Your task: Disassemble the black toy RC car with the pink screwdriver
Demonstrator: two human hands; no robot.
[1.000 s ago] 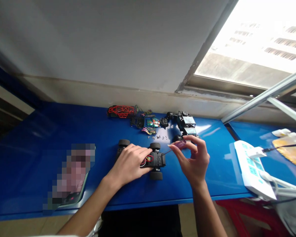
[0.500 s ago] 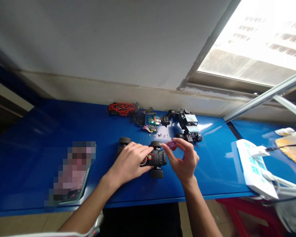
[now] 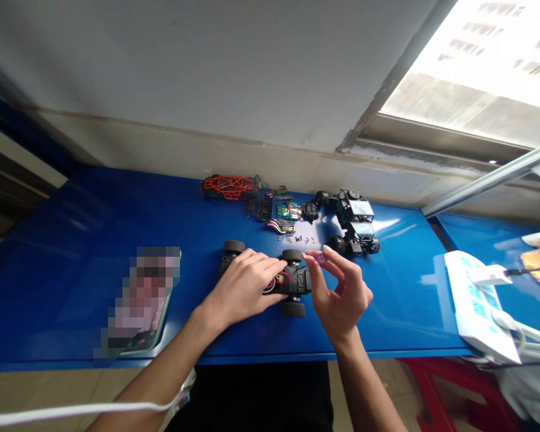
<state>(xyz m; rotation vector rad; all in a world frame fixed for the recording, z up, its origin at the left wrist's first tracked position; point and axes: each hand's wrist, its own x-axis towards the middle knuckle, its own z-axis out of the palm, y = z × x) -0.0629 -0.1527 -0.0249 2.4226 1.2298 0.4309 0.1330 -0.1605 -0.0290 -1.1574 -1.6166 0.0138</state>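
Chassis [image 3: 300,279] sits near the front of the desk [image 3: 400,306], wheels out to the sides, red and white wires exposed. Left hand [image 3: 247,283] lies across its 9 o'clock half, grip wrapped over the body, same hold as a second ago. Right hand [image 3: 339,300] is at its 3 o'clock end, narrow pinch on a purple tool [image 3: 323,257]. Change: right hand closer in than a second ago, fingertips now by the far wheel at that end. Likely means the work is on that end, left hand steadying. Tool tip contact: can't tell. Out from chassis: small parts [image 3: 297,239] at 1 o'clock, green shell [image 3: 289,210] at 12, red car [image 3: 231,187] at 11, blue car [image 3: 360,228] at 2, phone [image 3: 139,300] near 9, power strip [image 3: 477,306] near 3.
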